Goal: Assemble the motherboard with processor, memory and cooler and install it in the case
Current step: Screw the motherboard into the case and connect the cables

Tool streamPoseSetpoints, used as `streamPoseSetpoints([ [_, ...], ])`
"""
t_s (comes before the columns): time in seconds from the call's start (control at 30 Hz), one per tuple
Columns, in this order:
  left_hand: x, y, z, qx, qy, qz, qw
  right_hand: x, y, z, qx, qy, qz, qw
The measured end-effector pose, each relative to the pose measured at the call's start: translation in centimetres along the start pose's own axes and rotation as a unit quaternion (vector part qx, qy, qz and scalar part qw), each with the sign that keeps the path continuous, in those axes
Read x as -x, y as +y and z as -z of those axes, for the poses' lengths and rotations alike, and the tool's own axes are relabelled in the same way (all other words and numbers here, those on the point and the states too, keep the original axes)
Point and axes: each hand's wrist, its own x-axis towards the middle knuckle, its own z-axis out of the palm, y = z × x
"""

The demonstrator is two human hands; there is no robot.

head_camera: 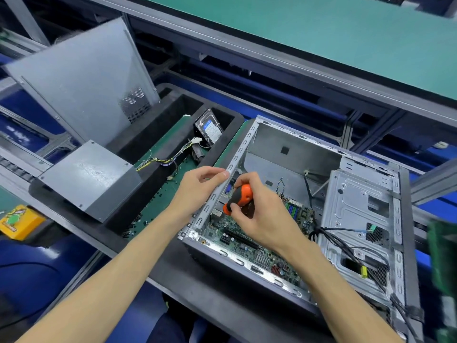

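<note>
Both hands busy: right hand (257, 214) grips screwdriver (238, 198) (orange).

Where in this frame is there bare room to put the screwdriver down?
Free: the dark tray lip in front of the case, between the forearms; the green mat between the power supply and the left hand, though screws litter it. Crowded: inside the case, where the right hand works the screwdriver among cables.

Bright, even overhead light, soft shadows. Mild glare on the grey sheet-metal computer case (366, 219) rim. Wide-angle bending at edges; right edge motion-blurred.
</note>
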Motion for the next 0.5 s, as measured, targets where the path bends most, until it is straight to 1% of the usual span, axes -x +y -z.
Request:
streamPoseSetpoints([
  [0.33, 0.3, 0.5, 0.0, -0.007, 0.001, 0.003, 1.000, -0.1, -0.1, -0.3, 0.024, -0.002, 0.018, 1.000],
  [0.5, 0.5, 1.4, -0.1, -0.036, -0.002, 0.003, 0.999, -0.5, 0.2, -0.5, 0.037, 0.019, 0.018, 0.999],
])
